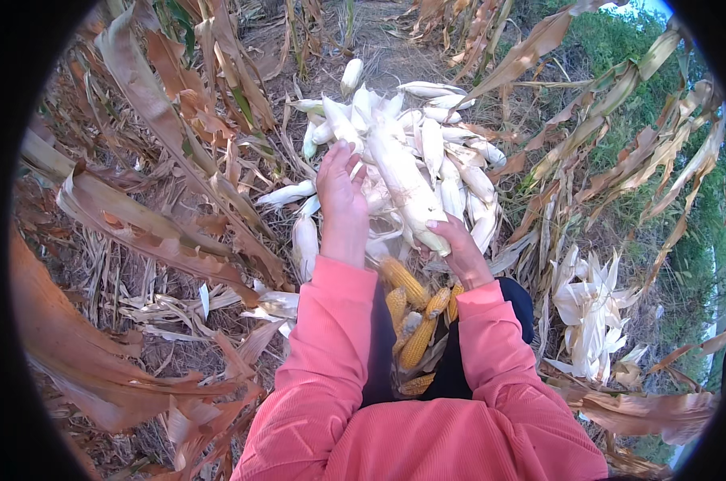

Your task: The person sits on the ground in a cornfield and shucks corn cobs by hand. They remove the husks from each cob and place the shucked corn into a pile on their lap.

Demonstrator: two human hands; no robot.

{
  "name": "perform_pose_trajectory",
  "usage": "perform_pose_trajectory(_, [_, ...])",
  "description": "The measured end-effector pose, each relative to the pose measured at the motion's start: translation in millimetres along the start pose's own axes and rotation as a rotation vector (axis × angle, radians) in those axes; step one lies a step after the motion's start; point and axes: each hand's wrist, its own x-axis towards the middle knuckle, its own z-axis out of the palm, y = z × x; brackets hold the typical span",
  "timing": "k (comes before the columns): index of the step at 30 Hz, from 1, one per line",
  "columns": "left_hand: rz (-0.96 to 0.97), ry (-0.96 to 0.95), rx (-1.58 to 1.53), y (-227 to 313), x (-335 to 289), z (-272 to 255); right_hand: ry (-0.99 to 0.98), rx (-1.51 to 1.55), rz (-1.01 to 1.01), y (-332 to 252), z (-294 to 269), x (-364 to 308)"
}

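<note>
In front of me, my right hand grips the lower end of a corn ear in its pale husk, thumb on top. This ear tilts up and to the left, its tip reaching over a pile of unhusked corn ears on the ground. To the left of the held ear, my left hand is raised with fingers apart and slightly bent, holding nothing that I can see. Between my legs lie several bare yellow corn cobs, partly hidden by my sleeves and jacket.
Dry corn stalks and leaves crowd in on the left, some very near. More dry stalks lean in at the right, before green grass. A heap of loose husks lies on the right. Dry leaf litter covers the ground.
</note>
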Motion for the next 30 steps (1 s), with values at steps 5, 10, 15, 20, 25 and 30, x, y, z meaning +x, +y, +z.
perform_pose_trajectory(5, [-0.055,-0.252,0.076,1.4,-13.8,14.8,-0.061,0.004,-0.086,3.0,9.6,-21.8])
perform_pose_trajectory(10, [-0.02,-0.27,-0.034,-14.6,-2.3,14.6,-0.004,-0.313,-0.145,10.6,18.3,-15.3])
perform_pose_trajectory(15, [-0.03,-0.412,0.221,-11.6,-16.6,18.9,-0.033,-0.447,-0.161,10.4,18.6,-7.8])
perform_pose_trajectory(20, [-0.02,-0.502,0.29,-16.9,-23.5,28.8,-0.095,-0.207,-0.16,7.5,10.2,-11.5])
perform_pose_trajectory(25, [-0.037,-0.507,0.272,-22.7,-15.5,19.2,-0.068,-0.342,-0.294,11.9,5.3,-7.2])
perform_pose_trajectory(30, [0.146,-0.59,0.503,-29.5,-36.0,25.5,0.109,-0.261,-0.47,15.1,8.5,4.7])
